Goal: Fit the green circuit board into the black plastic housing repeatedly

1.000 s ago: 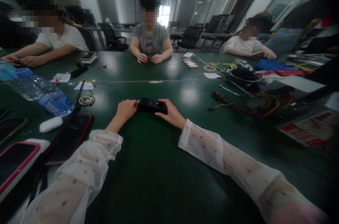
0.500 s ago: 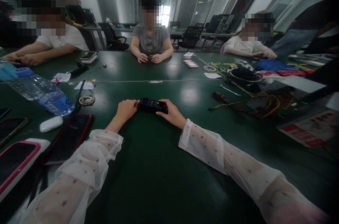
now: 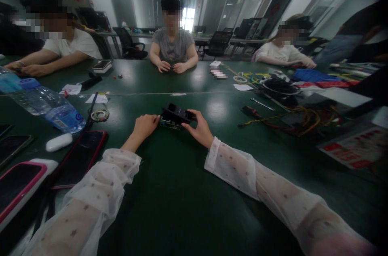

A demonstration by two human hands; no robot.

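A black plastic cover is tilted up over a small circuit board in the middle of the green table. My right hand grips the cover's right end between thumb and fingers. At the board's left end is my left hand, its fingers curled in and the fingertips against the edge of the board. What those fingertips hold is too small to make out.
Water bottles, phones, a white case and a bracelet lie to the left. Cables, a wrench and a boxed unit are at the right. Three people sit across the table.
The black cover has lifted and tipped up in my right hand, so the circuit board beneath now shows. My left hand has stayed in nearly the same place.
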